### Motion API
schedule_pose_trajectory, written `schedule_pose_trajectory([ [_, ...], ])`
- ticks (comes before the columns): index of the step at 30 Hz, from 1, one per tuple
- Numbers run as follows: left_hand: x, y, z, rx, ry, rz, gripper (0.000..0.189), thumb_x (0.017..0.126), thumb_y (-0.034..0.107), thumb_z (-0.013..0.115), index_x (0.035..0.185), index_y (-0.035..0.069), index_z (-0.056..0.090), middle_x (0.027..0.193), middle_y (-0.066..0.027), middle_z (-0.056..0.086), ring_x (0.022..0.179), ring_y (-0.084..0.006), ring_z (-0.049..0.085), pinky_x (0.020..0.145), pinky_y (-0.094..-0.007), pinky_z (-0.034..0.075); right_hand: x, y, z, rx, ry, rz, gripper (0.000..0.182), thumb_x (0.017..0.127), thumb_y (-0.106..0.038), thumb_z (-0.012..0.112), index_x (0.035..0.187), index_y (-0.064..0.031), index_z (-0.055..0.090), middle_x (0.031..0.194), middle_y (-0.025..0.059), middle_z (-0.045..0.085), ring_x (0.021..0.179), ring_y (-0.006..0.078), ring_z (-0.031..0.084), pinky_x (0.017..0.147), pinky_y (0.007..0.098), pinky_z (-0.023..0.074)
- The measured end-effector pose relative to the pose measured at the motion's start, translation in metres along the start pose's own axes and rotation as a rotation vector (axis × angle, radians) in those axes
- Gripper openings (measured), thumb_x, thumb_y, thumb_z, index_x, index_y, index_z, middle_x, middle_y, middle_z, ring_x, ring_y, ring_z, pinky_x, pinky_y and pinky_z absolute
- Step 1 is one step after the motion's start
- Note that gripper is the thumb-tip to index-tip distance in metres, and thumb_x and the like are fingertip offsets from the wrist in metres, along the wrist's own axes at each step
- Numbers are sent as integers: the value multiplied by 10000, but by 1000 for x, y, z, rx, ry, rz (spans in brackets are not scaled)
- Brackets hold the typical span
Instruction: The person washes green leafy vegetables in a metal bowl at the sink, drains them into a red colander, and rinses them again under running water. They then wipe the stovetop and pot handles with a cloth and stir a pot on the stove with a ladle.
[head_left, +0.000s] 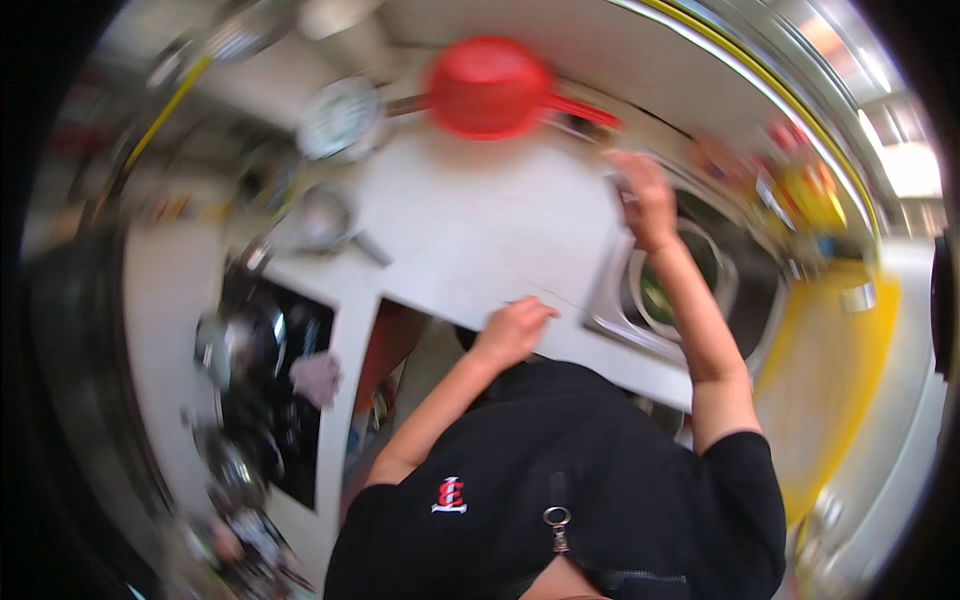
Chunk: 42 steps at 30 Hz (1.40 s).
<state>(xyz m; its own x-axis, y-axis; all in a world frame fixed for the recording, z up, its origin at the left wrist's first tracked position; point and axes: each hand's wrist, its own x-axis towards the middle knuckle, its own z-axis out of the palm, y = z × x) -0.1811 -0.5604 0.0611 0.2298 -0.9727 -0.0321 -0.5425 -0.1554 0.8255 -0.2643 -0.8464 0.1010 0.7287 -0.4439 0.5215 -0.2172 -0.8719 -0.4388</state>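
Note:
My left hand (514, 328) is at the front edge of the white countertop (487, 217), its fingers curled; blur hides whether it holds anything. Farther up on the right, my right hand (645, 196) is raised beside the sink, with a small dark thing (624, 187) at its fingers that is too blurred to name. Inside the steel sink (600, 300) sits a round vessel (636, 281) with green contents (656, 296). A red plastic colander (487, 88) with a handle lies at the back of the counter.
At the back left are a patterned plate (341, 120) and a small pan (324, 216) with a grey handle. A black cooktop (277, 375) with a pinkish cloth (316, 379) is on the left. Yellow packages (814, 195) and a yellow-edged board (825, 375) are on the right.

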Motion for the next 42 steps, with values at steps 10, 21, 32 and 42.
schedule_pose_trajectory([
  [10, 72, 34, 58, 54, -376, 142, 144, 852, 71, 618, 978, 102, 680, 872, -54, 629, 786, -277, 636, 670, -373, 516, -314, 81, -71, -101, -184, 1027, 265, 808, -34, 607, 1030, -139, 705, 970, 74, 646, 880, 288, 640, 781, 398, 519],
  [21, 156, 80, 178, 225, -683, 254, 316, 838, 123, 621, 1153, 132, 631, 1014, -106, 611, 915, -336, 620, 791, -439, 518, -329, 215, 6, -232, 366, 1277, 408, 760, -10, 592, 1143, -146, 627, 1086, 102, 626, 989, 312, 610, 851, 402, 495],
  [32, 218, 24, 277, 505, -624, 31, 539, 734, 84, 705, 1221, 26, 483, 1169, -211, 540, 1031, -393, 601, 825, -470, 528, -284, 187, -4, -189, -371, 1440, 773, 618, -318, 814, 1318, -148, 533, 1310, 160, 514, 1203, 357, 510, 982, 432, 465],
  [42, 261, -8, 324, 214, -341, -11, 483, 683, 41, 650, 1146, 179, 622, 1106, -84, 629, 998, -323, 614, 814, -418, 508, -331, 204, -40, 466, 109, 1292, 550, 660, 8, 625, 1206, -52, 584, 1123, 153, 665, 1068, 266, 629, 919, 319, 465],
])
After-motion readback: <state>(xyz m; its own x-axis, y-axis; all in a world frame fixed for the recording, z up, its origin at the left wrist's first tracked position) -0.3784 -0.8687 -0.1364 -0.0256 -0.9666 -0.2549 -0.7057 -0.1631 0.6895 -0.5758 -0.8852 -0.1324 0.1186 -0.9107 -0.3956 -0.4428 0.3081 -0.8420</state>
